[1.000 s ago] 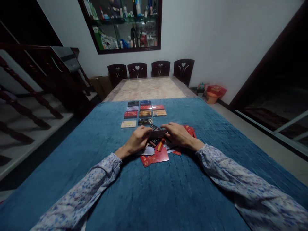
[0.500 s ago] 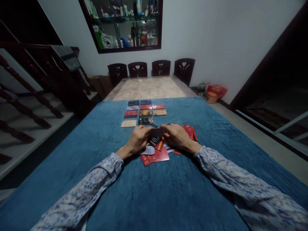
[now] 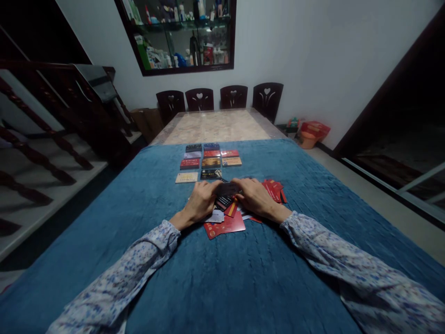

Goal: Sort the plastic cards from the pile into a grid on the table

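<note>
My left hand [image 3: 200, 202] and my right hand [image 3: 254, 195] meet over a loose pile of cards [image 3: 227, 221] on a blue cloth [image 3: 222, 273]. Both hands pinch one dark card [image 3: 227, 189] between them, held just above the pile. Red cards [image 3: 274, 189] fan out to the right of my right hand. Beyond the hands, several cards lie face up in neat rows [image 3: 208, 160], with a pale card [image 3: 187, 177] at the near left end.
The table's bare marble top [image 3: 213, 126] extends past the cloth to a row of dark chairs [image 3: 219, 98]. A wooden stair rail [image 3: 52, 125] runs on the left. A red basin [image 3: 311, 132] sits on the floor at the right. A glass cabinet [image 3: 181, 32] hangs on the wall.
The hands have barely moved; the dark card between them has tilted a little, showing more of its face.
</note>
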Demonstrator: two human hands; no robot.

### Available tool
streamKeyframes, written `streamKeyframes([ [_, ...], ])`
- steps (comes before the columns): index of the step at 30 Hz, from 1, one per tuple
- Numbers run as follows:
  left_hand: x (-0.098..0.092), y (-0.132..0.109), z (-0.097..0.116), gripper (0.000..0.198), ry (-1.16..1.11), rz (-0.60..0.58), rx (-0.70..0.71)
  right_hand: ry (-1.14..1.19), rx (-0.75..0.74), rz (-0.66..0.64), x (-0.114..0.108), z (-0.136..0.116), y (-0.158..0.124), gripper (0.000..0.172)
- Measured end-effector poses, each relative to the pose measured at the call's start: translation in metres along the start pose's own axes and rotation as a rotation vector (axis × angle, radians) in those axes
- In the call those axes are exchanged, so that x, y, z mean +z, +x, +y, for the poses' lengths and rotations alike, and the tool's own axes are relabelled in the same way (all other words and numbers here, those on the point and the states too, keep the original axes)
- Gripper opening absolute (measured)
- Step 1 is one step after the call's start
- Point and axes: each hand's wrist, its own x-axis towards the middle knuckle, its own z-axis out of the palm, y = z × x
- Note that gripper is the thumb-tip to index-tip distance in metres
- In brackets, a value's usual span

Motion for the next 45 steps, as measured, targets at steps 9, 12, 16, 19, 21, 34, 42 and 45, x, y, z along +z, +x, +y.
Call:
streamKeyframes([
  [9, -0.002, 0.001, 0.002, 0.051, -0.012, 0.049, 0.031, -0.111, -0.016, 0.032, -0.006, -0.004, 0.003, 0.045],
  [12, -0.003, 0.001, 0.002, 0.056, -0.005, 0.035, 0.021, -0.124, -0.023, 0.035, -0.008, -0.003, 0.003, 0.042],
  [16, -0.004, 0.001, 0.003, 0.060, 0.036, 0.038, 0.011, -0.113, -0.027, 0.043, -0.008, -0.003, 0.003, 0.044],
  [19, -0.006, 0.002, 0.004, 0.055, 0.072, 0.056, 0.009, -0.097, -0.023, 0.063, -0.009, -0.003, 0.004, 0.043],
  [21, -0.008, 0.003, 0.004, 0.053, 0.080, 0.070, 0.011, -0.081, -0.027, 0.091, -0.011, -0.004, 0.005, 0.043],
  [34, -0.034, 0.010, -0.023, 0.056, 0.154, 0.011, 0.034, -0.087, -0.146, 0.013, -0.023, 0.002, 0.038, 0.048],
  [42, -0.060, 0.020, -0.045, 0.056, 0.218, -0.112, -0.087, -0.033, -0.173, -0.032, -0.012, 0.004, 0.086, 0.048],
  [45, -0.067, 0.025, -0.056, 0.054, 0.238, -0.157, -0.139, -0.062, -0.131, -0.062, -0.011, 0.001, 0.106, 0.045],
])
